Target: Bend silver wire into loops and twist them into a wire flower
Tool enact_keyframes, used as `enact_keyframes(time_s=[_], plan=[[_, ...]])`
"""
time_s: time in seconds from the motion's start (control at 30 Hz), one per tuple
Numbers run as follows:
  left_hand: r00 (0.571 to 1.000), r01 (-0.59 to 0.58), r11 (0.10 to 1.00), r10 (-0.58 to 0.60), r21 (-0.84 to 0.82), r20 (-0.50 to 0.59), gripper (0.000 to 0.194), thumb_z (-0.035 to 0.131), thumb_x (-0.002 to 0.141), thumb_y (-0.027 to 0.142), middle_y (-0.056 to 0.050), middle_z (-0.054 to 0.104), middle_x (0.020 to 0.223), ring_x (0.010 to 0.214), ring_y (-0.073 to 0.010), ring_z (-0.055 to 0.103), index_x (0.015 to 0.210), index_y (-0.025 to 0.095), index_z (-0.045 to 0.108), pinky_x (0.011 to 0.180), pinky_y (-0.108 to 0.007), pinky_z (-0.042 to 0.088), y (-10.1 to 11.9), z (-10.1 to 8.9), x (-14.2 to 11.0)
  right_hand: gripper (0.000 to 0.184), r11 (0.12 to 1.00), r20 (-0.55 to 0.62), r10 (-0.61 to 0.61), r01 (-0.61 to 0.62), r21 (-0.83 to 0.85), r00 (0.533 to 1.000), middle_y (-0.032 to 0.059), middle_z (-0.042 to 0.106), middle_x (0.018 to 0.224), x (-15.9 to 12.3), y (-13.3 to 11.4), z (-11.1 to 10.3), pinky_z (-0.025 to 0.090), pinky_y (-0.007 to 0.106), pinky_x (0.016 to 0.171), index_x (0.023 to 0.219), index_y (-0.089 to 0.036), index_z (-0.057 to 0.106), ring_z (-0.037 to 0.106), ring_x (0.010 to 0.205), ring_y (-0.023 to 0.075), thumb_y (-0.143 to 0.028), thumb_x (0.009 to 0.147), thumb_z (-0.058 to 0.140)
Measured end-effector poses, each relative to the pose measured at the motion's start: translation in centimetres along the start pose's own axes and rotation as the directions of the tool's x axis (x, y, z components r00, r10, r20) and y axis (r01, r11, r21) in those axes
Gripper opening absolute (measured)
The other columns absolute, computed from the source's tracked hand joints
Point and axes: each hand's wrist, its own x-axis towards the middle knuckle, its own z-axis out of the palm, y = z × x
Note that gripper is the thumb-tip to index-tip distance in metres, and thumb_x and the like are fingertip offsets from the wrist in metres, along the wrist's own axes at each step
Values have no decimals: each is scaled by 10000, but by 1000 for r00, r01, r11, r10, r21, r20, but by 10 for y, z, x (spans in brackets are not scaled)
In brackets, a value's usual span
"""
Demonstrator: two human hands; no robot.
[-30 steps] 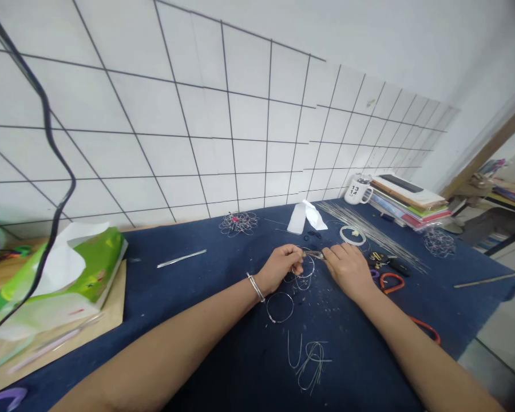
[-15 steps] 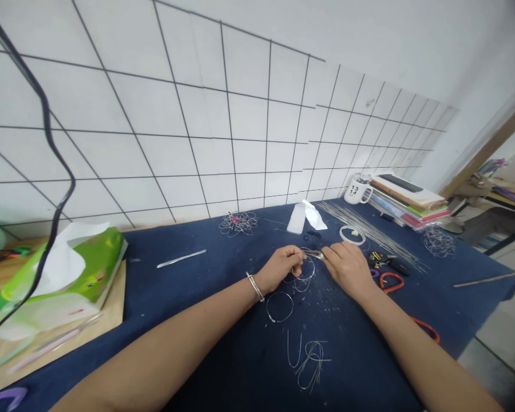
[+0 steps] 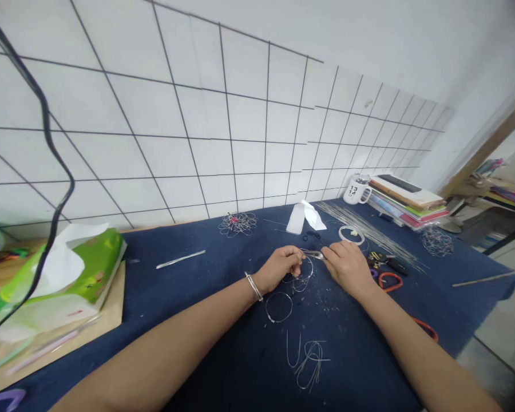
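My left hand (image 3: 284, 266), with a silver bangle on its wrist, pinches a piece of looped wire (image 3: 302, 280) whose thin rings spread below the fingers. From the right, my right hand (image 3: 347, 268) is closed around a pair of pliers (image 3: 314, 254); the metal jaws point left and reach the wire beside my left fingertips. The pliers' handles are hidden in the palm. A single wire ring (image 3: 278, 307) lies just below my left hand. Closer to me are several bent wire pieces (image 3: 311, 363) on the dark blue cloth (image 3: 232, 355).
A flower-like wire bundle (image 3: 237, 224) lies near the tiled wall. Long straight wires (image 3: 369, 232), a white wire coil (image 3: 351, 234), a mug (image 3: 355, 190) and stacked books (image 3: 405, 200) are at the back right. Orange-handled scissors (image 3: 389, 281) lie by my right forearm; a tissue pack (image 3: 90, 269) sits left.
Both hands keep almost the same place, with the pliers still at the wire. The whole view has shifted very slightly.
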Motion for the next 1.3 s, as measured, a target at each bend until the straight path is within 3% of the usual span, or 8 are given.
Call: enact_keyframes(time_s=[0.37,0.73,0.97,1.2,1.3], plan=[[999,25,999,-26,31,41,165,516,761,292,9,533,545,459,-69,480,746,128,530,499,-196,388,-1,-1,1,220,999,34,-32,31,23,999,68,559,807,-1,-3,1,287,326,716,971,-173,594,428,808,190,-249,868,415],[1000,15,1000,-15,10,25,145,506,767,274,10,526,561,470,-66,479,752,132,532,493,-184,367,2,-2,0,205,999,67,32,-32,-8,997,78,548,784,1,3,-2,279,327,710,939,-170,598,421,802,197,-233,859,420],[1000,20,1000,-20,-6,16,189,513,778,310,3,531,570,465,-64,480,764,125,546,481,-181,350,2,-3,0,186,995,122,-21,8,100,992,71,552,819,1,7,-3,290,323,715,960,-190,587,430,820,197,-218,831,457],[1000,7,1000,-7,-19,0,204,525,778,320,2,531,570,456,-60,473,791,119,560,471,-179,341,2,-2,0,153,946,164,-1,-52,319,986,45,554,834,-2,8,4,319,307,702,919,-212,584,453,797,176,-284,811,502],[1000,1,1000,-2,-20,-20,213,536,771,330,2,530,569,461,-62,475,784,119,558,472,-180,343,1,-2,0,144,954,163,58,-103,282,985,59,554,843,-2,7,6,320,320,722,908,-198,583,454,826,190,-258,811,495]])
